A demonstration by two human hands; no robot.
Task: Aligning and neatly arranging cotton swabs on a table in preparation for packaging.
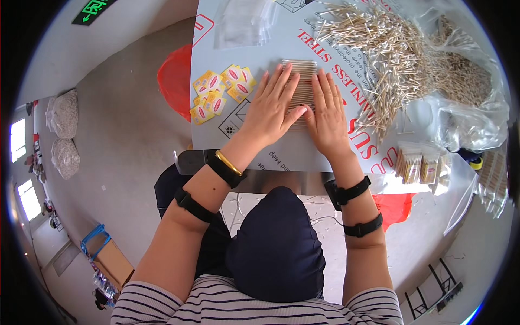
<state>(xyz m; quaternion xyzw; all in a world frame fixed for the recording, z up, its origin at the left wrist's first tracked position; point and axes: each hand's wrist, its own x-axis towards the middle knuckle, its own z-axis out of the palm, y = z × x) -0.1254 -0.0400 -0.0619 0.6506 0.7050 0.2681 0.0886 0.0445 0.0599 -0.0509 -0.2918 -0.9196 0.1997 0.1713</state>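
Side by side on the tabletop lies a flat row of cotton swabs (302, 93), their white tips lined up at the far end. My left hand (269, 111) rests flat along the row's left side, fingers stretched out. Along the right side lies my right hand (328, 118), also flat with straight fingers. The two thumbs nearly meet across the near part of the row, and my hands hide its edges. Left of my left hand are several small yellow-and-white cards (208, 91) with red ovals. A large loose heap of cotton swabs (379, 57) spreads to the right.
Clear flat plastic bags (246, 24) lie at the far left of the film-covered table (254, 59). A big clear bag (466, 78) of swabs stands at the right. Filled swab packs (420, 163) sit near the right front edge. A red stool (176, 81) stands beyond the left edge.
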